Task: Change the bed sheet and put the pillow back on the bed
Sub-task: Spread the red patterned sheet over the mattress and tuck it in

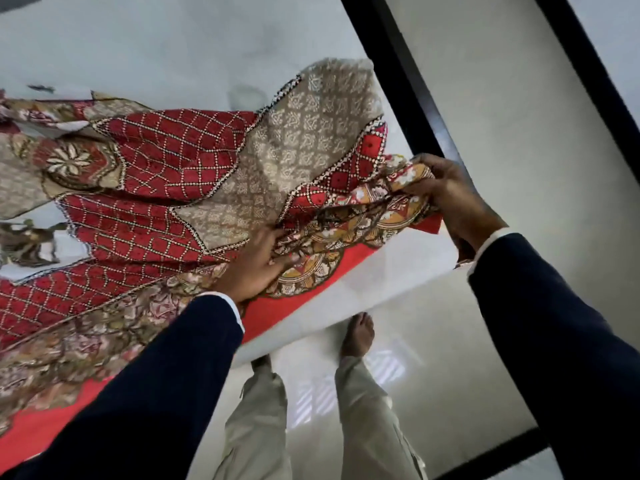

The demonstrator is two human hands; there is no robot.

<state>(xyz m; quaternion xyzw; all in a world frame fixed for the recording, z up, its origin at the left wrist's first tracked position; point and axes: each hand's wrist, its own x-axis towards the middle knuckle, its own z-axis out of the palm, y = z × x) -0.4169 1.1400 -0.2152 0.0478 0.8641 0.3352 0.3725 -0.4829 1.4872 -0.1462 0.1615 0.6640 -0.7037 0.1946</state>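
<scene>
Dark navy sleeves [156, 375] are seen nearest. A red and beige patterned cloth bed sheet [156, 161], soft and wrinkled, is spread over the smooth white mattress [398, 268]. Its bunched corner is gripped by the curled right hand [450, 199], and a fold just beside is clutched by the left hand [258, 268].

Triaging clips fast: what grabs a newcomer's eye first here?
The red and beige patterned sheet spread over the white mattress, filling the left half. Then both hands at its near corner: the right hand grips bunched fabric, the left hand holds the folds beside it. Bare feet stand on glossy floor below.
</scene>
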